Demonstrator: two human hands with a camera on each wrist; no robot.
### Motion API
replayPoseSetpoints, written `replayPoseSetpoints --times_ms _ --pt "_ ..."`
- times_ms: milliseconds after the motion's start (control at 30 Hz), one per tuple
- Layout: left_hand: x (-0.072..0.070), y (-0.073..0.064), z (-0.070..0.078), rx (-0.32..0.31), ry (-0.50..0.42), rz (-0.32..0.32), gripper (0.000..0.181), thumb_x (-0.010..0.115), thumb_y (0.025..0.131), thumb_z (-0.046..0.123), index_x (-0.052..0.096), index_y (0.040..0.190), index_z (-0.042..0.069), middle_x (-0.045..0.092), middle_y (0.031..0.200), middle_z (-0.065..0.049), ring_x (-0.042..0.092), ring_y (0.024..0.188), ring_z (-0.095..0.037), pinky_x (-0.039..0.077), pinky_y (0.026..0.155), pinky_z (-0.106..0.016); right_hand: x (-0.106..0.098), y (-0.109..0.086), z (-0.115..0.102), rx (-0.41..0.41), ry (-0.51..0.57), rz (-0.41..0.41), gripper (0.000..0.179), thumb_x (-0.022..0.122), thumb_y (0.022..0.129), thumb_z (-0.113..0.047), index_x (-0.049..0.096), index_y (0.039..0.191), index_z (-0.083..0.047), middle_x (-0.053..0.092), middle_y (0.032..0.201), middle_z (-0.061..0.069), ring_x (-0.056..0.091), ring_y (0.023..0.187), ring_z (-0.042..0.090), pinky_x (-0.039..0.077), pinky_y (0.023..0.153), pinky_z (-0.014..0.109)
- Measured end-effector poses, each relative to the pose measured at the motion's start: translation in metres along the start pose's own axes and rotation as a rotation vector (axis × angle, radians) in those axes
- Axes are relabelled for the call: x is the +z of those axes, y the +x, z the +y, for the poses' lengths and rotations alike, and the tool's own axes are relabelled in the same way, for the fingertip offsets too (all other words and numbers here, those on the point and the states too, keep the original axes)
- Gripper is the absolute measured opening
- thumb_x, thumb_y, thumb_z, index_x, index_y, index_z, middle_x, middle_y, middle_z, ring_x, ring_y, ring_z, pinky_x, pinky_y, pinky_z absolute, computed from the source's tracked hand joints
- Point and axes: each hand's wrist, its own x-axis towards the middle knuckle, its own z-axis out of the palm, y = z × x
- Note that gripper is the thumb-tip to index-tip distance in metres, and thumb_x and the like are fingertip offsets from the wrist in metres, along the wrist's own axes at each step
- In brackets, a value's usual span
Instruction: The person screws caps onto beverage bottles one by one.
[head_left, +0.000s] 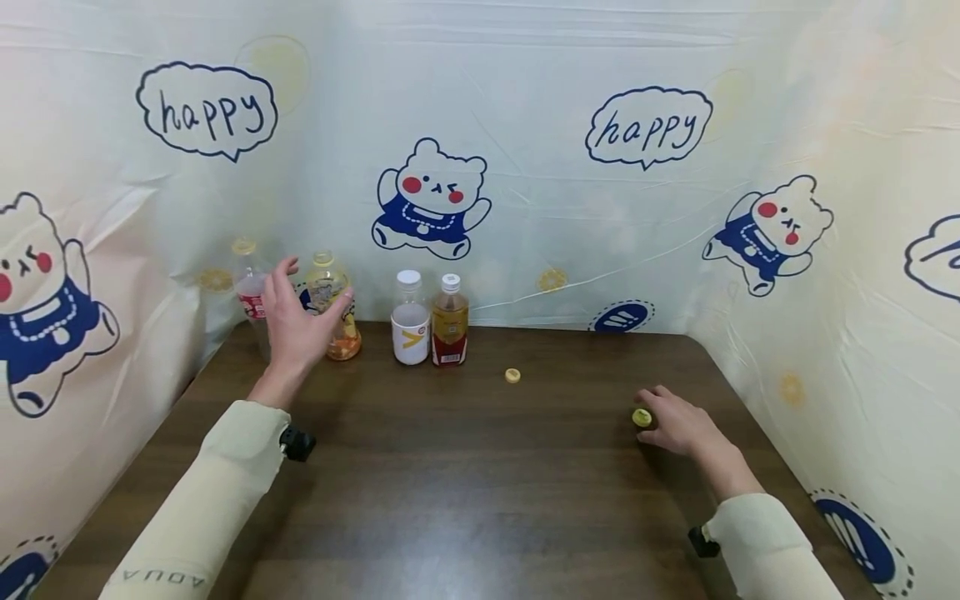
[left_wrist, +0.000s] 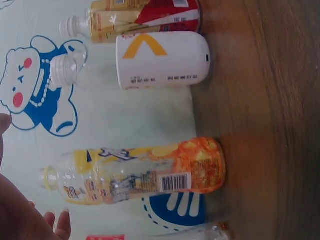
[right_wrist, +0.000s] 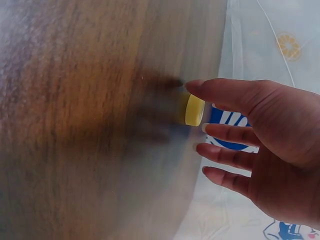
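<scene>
Along the back of the dark wooden table (head_left: 465, 467), the head view shows four upright bottles: a pink-labelled bottle (head_left: 252, 306), an orange-bottomed bottle (head_left: 347, 342), a white-labelled bottle (head_left: 411, 335) and a gold-and-red bottle (head_left: 450, 333), the last two close together. The left hand (head_left: 295, 327) is raised before the first two, thumb and fingers well spread, holding nothing. Farther right lies a pale yellow cap (head_left: 512, 376); near the table's right side, a yellow-green cap (head_left: 641, 417) sits between the thumb and fingers of the right hand (head_left: 678, 425). From the left wrist, thumb and fingertips stand apart beside the neck of the orange-bottomed bottle, without gripping it. From the right wrist, the yellow-green cap shows edge-on, the thumb tip at its rim and the forefinger just beside it; the fingers extend loosely and do not clasp it.
</scene>
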Motion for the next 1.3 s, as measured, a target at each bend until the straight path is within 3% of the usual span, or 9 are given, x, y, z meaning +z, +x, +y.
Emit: replayPoseSetpoints --times_ms 267,500,600,767,933,1033,1300 --pt "0.0 0.01 -0.015 -0.065 0.039 -0.086 0.098 0.077 0.087 0.053 0.022 0.16 0.017 0.031 0.157 -0.016 0.033 0.142 -0.036 0.031 0.116 -0.056 0.0 -0.001 0.001 0.013 -0.002 -0.012 0.055 0.079 0.089 -0.027 0.059 0.133 -0.001 0.057 0.126 0.027 0.06 0.113 0.046 0.052 0.083 0.067" --pt "0.003 0.02 -0.032 -0.127 0.038 -0.196 0.104 0.07 0.089 0.061 0.013 0.163 0.016 0.021 0.165 -0.019 0.025 0.15 -0.041 0.025 0.118 -0.062 0.007 0.001 0.003 -0.014 0.002 0.009 0.044 0.074 0.093 -0.026 0.064 0.128 0.0 0.06 0.111 0.019 0.061 0.097 0.035 0.054 0.079 0.059" --pt "0.005 0.024 -0.034 -0.152 0.02 -0.234 0.103 0.068 0.091 0.059 0.012 0.163 0.013 0.02 0.165 -0.021 0.022 0.151 -0.042 0.023 0.119 -0.064 0.008 0.002 0.003 -0.028 -0.005 0.022 0.041 0.073 0.094 -0.024 0.065 0.126 0.001 0.062 0.111 0.02 0.063 0.098 0.036 0.053 0.083 0.059" --pt "0.012 0.03 -0.035 -0.17 -0.008 -0.237 0.096 0.068 0.094 0.052 0.016 0.162 0.009 0.029 0.16 -0.025 0.03 0.147 -0.043 0.028 0.117 -0.062 0.008 0.004 0.001 -0.075 -0.023 0.041 0.041 0.073 0.094 -0.018 0.064 0.124 0.009 0.064 0.114 0.026 0.063 0.106 0.044 0.052 0.09 0.06" --pt "0.021 0.035 -0.036 -0.228 -0.04 -0.248 0.094 0.065 0.094 0.055 0.017 0.162 0.011 0.032 0.159 -0.024 0.033 0.145 -0.042 0.029 0.117 -0.06 0.01 0.007 0.002 -0.142 0.006 0.088 0.019 0.076 0.089 -0.01 0.067 0.102 0.001 0.063 0.094 0.014 0.063 0.088 0.034 0.054 0.074 0.053" --pt "0.024 0.037 -0.038 -0.264 -0.052 -0.252 0.092 0.062 0.095 0.058 0.018 0.162 0.012 0.033 0.159 -0.023 0.033 0.146 -0.041 0.029 0.117 -0.06 0.012 0.009 0.004 -0.162 0.038 0.107 0.014 0.076 0.087 -0.006 0.064 0.094 -0.005 0.059 0.087 0.009 0.06 0.08 0.027 0.052 0.066 0.049" --pt "0.027 0.038 -0.042 -0.304 -0.067 -0.256 0.088 0.058 0.098 0.058 0.017 0.162 0.014 0.032 0.159 -0.024 0.031 0.146 -0.042 0.028 0.117 -0.062 0.012 0.013 0.008 -0.221 0.047 0.122 0.008 0.073 0.088 -0.003 0.072 0.096 -0.003 0.067 0.088 0.008 0.064 0.085 0.029 0.053 0.075 0.049"
